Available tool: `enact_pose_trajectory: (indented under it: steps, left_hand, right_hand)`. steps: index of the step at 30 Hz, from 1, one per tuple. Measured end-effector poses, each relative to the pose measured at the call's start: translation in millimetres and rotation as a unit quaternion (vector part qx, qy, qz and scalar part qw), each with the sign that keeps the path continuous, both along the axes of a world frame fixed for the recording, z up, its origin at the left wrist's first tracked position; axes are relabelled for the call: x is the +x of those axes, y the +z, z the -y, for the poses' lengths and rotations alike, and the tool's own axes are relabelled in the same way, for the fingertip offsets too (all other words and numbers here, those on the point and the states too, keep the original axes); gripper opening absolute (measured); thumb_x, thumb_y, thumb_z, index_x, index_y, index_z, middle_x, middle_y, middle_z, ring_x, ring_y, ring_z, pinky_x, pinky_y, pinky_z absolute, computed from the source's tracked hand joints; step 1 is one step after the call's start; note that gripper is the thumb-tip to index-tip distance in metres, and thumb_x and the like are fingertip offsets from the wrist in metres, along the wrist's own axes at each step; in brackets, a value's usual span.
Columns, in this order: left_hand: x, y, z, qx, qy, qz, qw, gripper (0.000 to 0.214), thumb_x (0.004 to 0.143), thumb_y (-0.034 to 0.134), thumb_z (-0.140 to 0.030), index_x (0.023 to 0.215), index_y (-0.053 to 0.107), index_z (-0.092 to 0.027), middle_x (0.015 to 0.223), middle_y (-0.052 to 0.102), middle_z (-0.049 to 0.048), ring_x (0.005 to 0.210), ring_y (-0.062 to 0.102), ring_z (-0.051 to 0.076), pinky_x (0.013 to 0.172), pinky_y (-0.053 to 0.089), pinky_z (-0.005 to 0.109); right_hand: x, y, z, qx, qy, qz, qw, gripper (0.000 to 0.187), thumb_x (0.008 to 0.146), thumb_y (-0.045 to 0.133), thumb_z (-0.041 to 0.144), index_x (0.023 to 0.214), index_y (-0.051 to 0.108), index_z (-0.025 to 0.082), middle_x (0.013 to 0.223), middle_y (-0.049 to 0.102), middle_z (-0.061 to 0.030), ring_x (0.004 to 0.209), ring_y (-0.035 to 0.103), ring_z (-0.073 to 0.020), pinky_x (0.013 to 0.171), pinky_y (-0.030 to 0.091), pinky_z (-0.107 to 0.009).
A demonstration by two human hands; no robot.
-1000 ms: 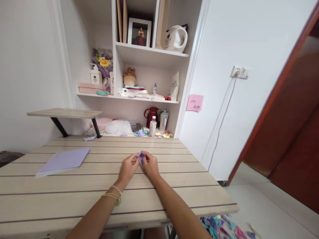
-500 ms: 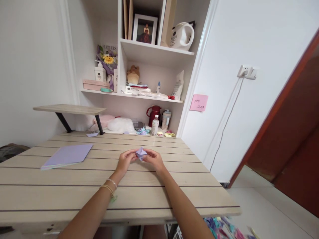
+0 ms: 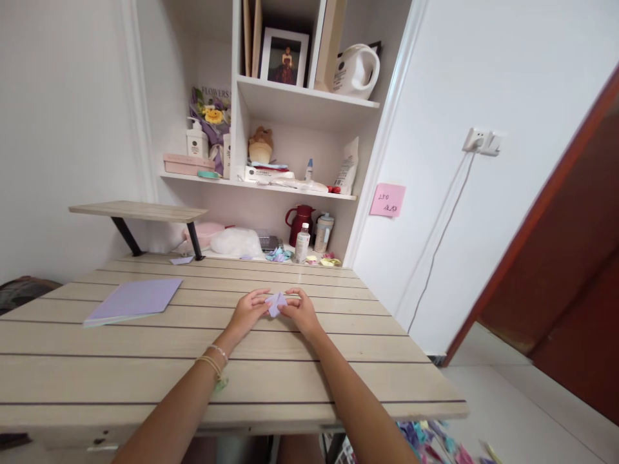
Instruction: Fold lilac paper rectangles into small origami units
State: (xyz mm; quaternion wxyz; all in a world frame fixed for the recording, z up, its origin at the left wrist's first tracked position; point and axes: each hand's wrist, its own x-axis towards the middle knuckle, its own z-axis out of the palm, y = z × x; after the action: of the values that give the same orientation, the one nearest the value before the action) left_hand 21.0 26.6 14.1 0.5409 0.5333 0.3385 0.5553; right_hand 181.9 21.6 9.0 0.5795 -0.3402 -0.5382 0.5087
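A small folded piece of lilac paper (image 3: 276, 303) is held between my two hands above the middle of the wooden table. My left hand (image 3: 247, 312) pinches its left side, and my right hand (image 3: 302, 311) grips its right side with thumb and fingers. Its front face shows a diamond-like outline with a crease down it; the back is hidden. Over to the left lies a stack of lilac paper sheets (image 3: 135, 299), with paler sheets under the top one.
A raised wooden stand (image 3: 138, 210) occupies the table's back left. At the back are a bottle (image 3: 302, 243), a red jug (image 3: 300, 223), a cup (image 3: 323, 232) and blue and purple paper pieces (image 3: 278, 254). Colourful paper pieces (image 3: 430, 441) lie below the table's right front edge.
The lilac paper has turned from a pointed, partly raised shape to a flatter face toward me. My fingers have shifted their hold, with the upper fingers lifted off a little.
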Motion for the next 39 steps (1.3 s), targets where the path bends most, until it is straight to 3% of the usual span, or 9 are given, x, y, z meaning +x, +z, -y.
enact_pose_trajectory:
  steps: [7, 13, 16, 19, 24, 27, 30, 35, 39]
  left_hand:
    - [-2.3, -2.0, -0.5, -0.003, 0.013, -0.061, 0.998, 0.028, 0.057, 0.072, -0.033, 0.072, 0.068, -0.010, 0.065, 0.069, 0.0070, 0.061, 0.064, 0.019, 0.060, 0.052, 0.030]
    - [-3.5, 5.6, 5.1, 0.130, 0.026, -0.133, 0.982, 0.019, 0.061, 0.067, -0.030, 0.069, 0.068, -0.013, 0.070, 0.070, 0.0073, 0.066, 0.063, 0.019, 0.064, 0.050, 0.028]
    - [-2.1, 5.8, 6.6, 0.149, 0.023, -0.149, 0.977, 0.017, 0.064, 0.065, -0.030, 0.068, 0.066, -0.014, 0.066, 0.068, 0.0057, 0.064, 0.062, 0.017, 0.062, 0.049, 0.026]
    - [0.0, 1.2, 5.8, 0.117, 0.011, -0.142, 0.983, 0.021, 0.063, 0.066, -0.031, 0.073, 0.064, -0.012, 0.064, 0.066, 0.0044, 0.061, 0.062, 0.016, 0.058, 0.049, 0.024]
    - [3.4, -6.8, 2.8, 0.001, -0.054, -0.116, 0.992, 0.027, 0.060, 0.070, -0.033, 0.069, 0.059, -0.011, 0.059, 0.066, 0.0047, 0.052, 0.064, 0.016, 0.051, 0.051, 0.026]
    - [3.9, -6.1, 1.8, -0.034, -0.035, -0.055, 0.997, 0.030, 0.058, 0.073, -0.032, 0.071, 0.056, -0.011, 0.062, 0.067, 0.0066, 0.051, 0.064, 0.016, 0.051, 0.053, 0.025]
    - [2.1, -2.7, 1.4, -0.056, 0.008, 0.012, 0.998, 0.034, 0.059, 0.074, -0.028, 0.081, 0.053, -0.012, 0.067, 0.068, 0.0082, 0.055, 0.066, 0.017, 0.054, 0.054, 0.025]
    - [-1.5, 1.9, 2.2, -0.066, 0.018, 0.049, 0.996, 0.039, 0.061, 0.074, -0.026, 0.088, 0.047, -0.016, 0.071, 0.069, 0.0081, 0.059, 0.067, 0.018, 0.056, 0.054, 0.028]
    - [-2.4, 3.1, 2.1, -0.063, 0.008, 0.042, 0.997, 0.033, 0.061, 0.073, -0.027, 0.080, 0.048, -0.016, 0.066, 0.068, 0.0053, 0.057, 0.065, 0.015, 0.056, 0.053, 0.026]
  right_hand:
    - [-1.7, -5.0, -2.3, -0.005, -0.004, 0.074, 0.997, 0.030, 0.060, 0.067, 0.042, 0.077, 0.064, 0.016, 0.061, 0.065, -0.0014, 0.059, 0.060, -0.0173, 0.055, 0.050, -0.029]
    - [-0.1, -2.4, -1.8, 0.012, -0.040, 0.109, 0.993, 0.032, 0.061, 0.066, 0.042, 0.080, 0.068, 0.016, 0.057, 0.062, -0.0005, 0.054, 0.054, -0.0137, 0.048, 0.045, -0.024]
    - [0.6, -2.9, -3.0, 0.011, -0.024, 0.118, 0.993, 0.027, 0.062, 0.066, 0.041, 0.071, 0.068, 0.016, 0.060, 0.062, -0.0011, 0.054, 0.053, -0.0131, 0.048, 0.043, -0.023]
    - [1.1, -5.7, -6.4, 0.016, -0.042, 0.115, 0.992, 0.027, 0.062, 0.064, 0.041, 0.067, 0.066, 0.015, 0.056, 0.060, -0.0001, 0.051, 0.051, -0.0120, 0.048, 0.041, -0.022]
    - [2.4, -6.7, -8.8, 0.041, -0.093, 0.121, 0.987, 0.029, 0.064, 0.062, 0.043, 0.068, 0.062, 0.014, 0.056, 0.059, -0.0002, 0.051, 0.051, -0.0122, 0.050, 0.042, -0.023]
    - [1.8, -1.8, -4.2, 0.062, -0.103, 0.114, 0.986, 0.032, 0.068, 0.060, 0.042, 0.086, 0.060, 0.015, 0.057, 0.060, 0.0005, 0.053, 0.054, -0.0133, 0.053, 0.045, -0.025]
    - [1.0, 4.2, 1.3, 0.087, -0.062, 0.095, 0.990, 0.042, 0.069, 0.061, 0.040, 0.104, 0.052, 0.018, 0.067, 0.065, -0.0017, 0.060, 0.060, -0.0153, 0.060, 0.049, -0.028]
    - [1.0, 7.1, 3.7, 0.139, -0.053, 0.143, 0.978, 0.030, 0.065, 0.065, 0.037, 0.088, 0.061, 0.018, 0.086, 0.066, -0.0068, 0.071, 0.062, -0.0178, 0.067, 0.049, -0.030]
    - [1.0, 7.2, 3.8, 0.136, -0.061, 0.106, 0.983, 0.037, 0.069, 0.062, 0.036, 0.101, 0.057, 0.019, 0.083, 0.067, -0.0059, 0.071, 0.063, -0.0175, 0.068, 0.051, -0.031]
